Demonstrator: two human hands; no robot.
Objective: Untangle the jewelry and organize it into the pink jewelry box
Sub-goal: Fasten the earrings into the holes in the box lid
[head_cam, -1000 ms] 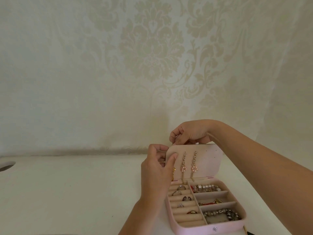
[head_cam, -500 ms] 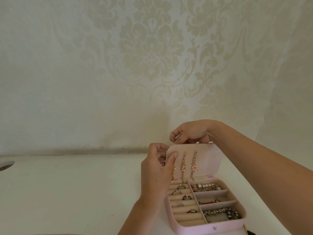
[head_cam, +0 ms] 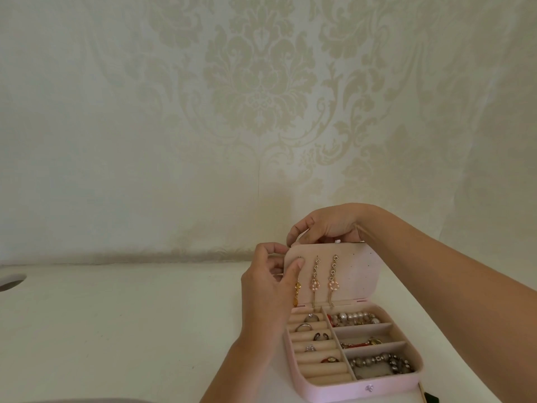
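The pink jewelry box (head_cam: pixel 386 391) stands open on the white table, its lid (head_cam: pixel 357 274) upright. Two long pink drop earrings (head_cam: pixel 324 282) hang side by side on the lid's inside, and a gold earring (head_cam: pixel 297 292) hangs at the lid's left edge. My left hand (head_cam: pixel 268 295) pinches that left edge, thumb on the inside by the gold earring's top. My right hand (head_cam: pixel 325 225) reaches over the lid's top edge, fingers closed behind it. Rings (head_cam: pixel 309 327) sit in the left rolls; a pearl bracelet (head_cam: pixel 356 318) and a beaded bracelet (head_cam: pixel 383 363) lie in the right compartments.
A patterned cream curtain (head_cam: pixel 261 112) hangs right behind the table (head_cam: pixel 116 330). A round hole (head_cam: pixel 10 282) shows at the table's far left edge. A dark object (head_cam: pixel 431 398) peeks out at the bottom right beside the box.
Both hands have stayed on the lid with only slight finger shifts; the lid has tipped a touch more upright.
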